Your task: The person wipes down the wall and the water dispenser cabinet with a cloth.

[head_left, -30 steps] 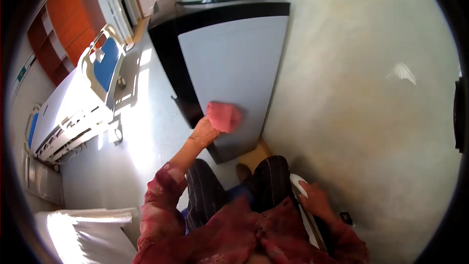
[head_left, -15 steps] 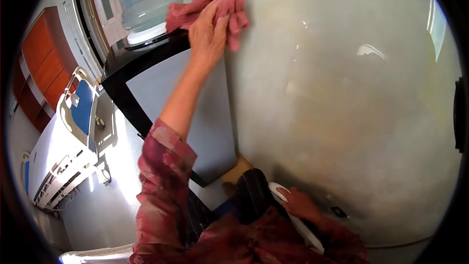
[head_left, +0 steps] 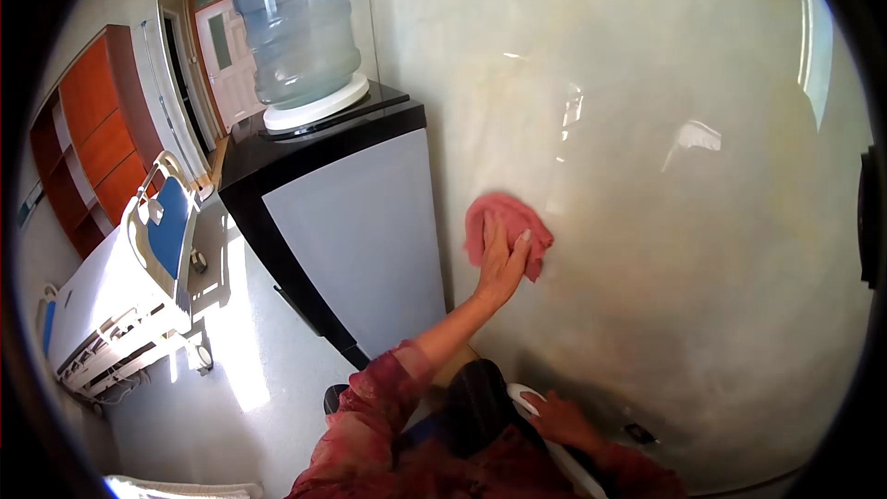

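Observation:
My left hand (head_left: 502, 268) presses a crumpled pink cloth (head_left: 506, 214) against the glossy pale wall (head_left: 647, 249), fingers spread over it and gripping its folds. The cloth lies to the right of the water dispenser, apart from it. Low down near the wall, my right hand (head_left: 559, 418) is closed around the end of a white curved rail (head_left: 524, 395). Part of that rail is hidden by the hand and sleeve.
The water dispenser (head_left: 356, 231), black with a grey side, carries a large blue bottle (head_left: 300, 32). A hospital bed (head_left: 102, 300) stands on the left, before an orange-brown cabinet (head_left: 97, 129). A dark wall socket (head_left: 637, 433) sits low beside my right hand.
My left hand has brought the cloth down and to the right, from beside the dispenser's top to lower on the wall. My right hand stays on the rail; the view has shifted slightly.

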The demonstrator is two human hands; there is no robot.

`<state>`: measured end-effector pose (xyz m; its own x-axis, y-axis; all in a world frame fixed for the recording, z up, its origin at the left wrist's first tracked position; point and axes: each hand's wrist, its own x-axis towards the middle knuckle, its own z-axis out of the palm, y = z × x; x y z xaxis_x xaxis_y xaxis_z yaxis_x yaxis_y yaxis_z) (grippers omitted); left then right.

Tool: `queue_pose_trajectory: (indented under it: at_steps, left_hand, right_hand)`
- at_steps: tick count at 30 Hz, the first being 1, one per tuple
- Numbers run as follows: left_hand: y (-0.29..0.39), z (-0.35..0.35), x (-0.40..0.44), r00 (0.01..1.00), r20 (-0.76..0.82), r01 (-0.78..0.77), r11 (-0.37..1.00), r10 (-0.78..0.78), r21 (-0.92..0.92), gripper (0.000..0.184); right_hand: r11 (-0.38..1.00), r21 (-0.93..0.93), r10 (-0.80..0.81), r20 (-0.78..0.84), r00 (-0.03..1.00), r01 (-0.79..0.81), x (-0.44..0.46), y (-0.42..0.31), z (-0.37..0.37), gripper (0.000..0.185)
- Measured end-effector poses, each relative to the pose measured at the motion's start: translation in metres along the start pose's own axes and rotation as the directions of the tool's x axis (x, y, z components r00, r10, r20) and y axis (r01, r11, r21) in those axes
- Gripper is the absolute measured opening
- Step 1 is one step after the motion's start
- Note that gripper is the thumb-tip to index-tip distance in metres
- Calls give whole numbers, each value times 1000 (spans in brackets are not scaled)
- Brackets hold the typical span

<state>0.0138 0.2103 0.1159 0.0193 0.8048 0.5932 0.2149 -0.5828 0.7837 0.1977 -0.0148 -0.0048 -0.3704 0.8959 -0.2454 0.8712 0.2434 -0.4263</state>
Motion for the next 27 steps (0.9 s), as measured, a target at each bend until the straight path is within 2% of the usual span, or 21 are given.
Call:
queue_pose_trajectory:
  at_steps: [3,4,5,6,8,9,10,11,12,13,14,15,16,17,19,21,23,24,25,26,27]
  left_hand:
    - [81,-1,40,944,112,-329,920,311,214,79]
    - [118,-5,60,857,240,-512,812,457,281,81]
    - [144,-3,79,763,226,-647,711,606,275,80]
    - [167,0,97,701,173,-701,624,692,346,83]
    - [193,-9,152,612,119,-764,545,782,346,80]
    - [201,-19,177,635,87,-761,603,767,238,79]
    - [197,-31,207,621,44,-735,561,783,380,79]
    - [211,-50,219,744,6,-656,729,668,196,77]
    - [194,-62,252,752,-147,-587,755,642,293,75]
    - [171,-78,276,821,-40,-526,783,569,331,86]
    - [150,-71,271,786,-170,-496,771,594,399,69]
    - [135,-56,249,810,-149,-479,786,568,390,69]
    - [123,-39,213,752,-2,-543,622,659,564,69]
    - [113,-20,171,683,173,-601,411,710,685,71]
    - [105,35,71,626,-1,-693,556,780,459,69]
    - [101,62,-9,566,235,-816,497,790,295,57]
    - [35,104,-85,506,478,-856,486,718,175,43]
    - [46,107,-111,565,517,-775,628,642,67,36]
    - [58,110,-125,607,564,-663,748,560,-29,30]
    - [60,113,-128,605,571,-655,755,555,-40,30]
    - [59,114,-128,600,715,-342,923,358,-175,30]
  right_hand:
    - [999,32,-11,-36,999,12,-1,0,2,55]
    - [1000,29,-6,-38,999,7,-1,2,3,55]
    - [1000,15,-9,-22,1000,9,0,4,4,55]
    - [1000,2,-13,-8,1000,13,0,5,4,55]
    - [1000,7,-5,-25,1000,5,0,2,1,55]
    - [1000,20,4,-32,999,-4,-4,0,2,55]
    - [999,37,20,-18,1000,-20,-5,4,7,55]
    - [1000,9,-26,-73,997,27,-2,10,13,55]
    - [997,-20,-72,-126,989,70,-1,13,16,55]
    - [996,-36,-80,-136,988,76,-2,13,15,56]
    - [996,-48,-88,-144,986,81,-3,12,12,57]
    - [994,-72,-87,-148,985,77,-3,13,13,56]
    - [990,-51,-142,-188,972,135,-5,15,12,56]
    - [991,-80,-123,-180,976,110,-3,15,13,56]
    - [991,-34,-135,-230,964,131,1,24,26,55]
    - [996,-15,-92,-200,976,91,-3,17,17,52]
    - [998,-48,-45,-179,983,37,-1,15,15,48]
    - [999,-31,-26,-171,985,21,9,29,33,48]
    - [984,33,-158,-301,940,176,27,54,62,47]
    - [941,73,-268,-436,859,331,34,58,65,46]
    - [944,87,-252,-437,863,319,33,64,68,46]
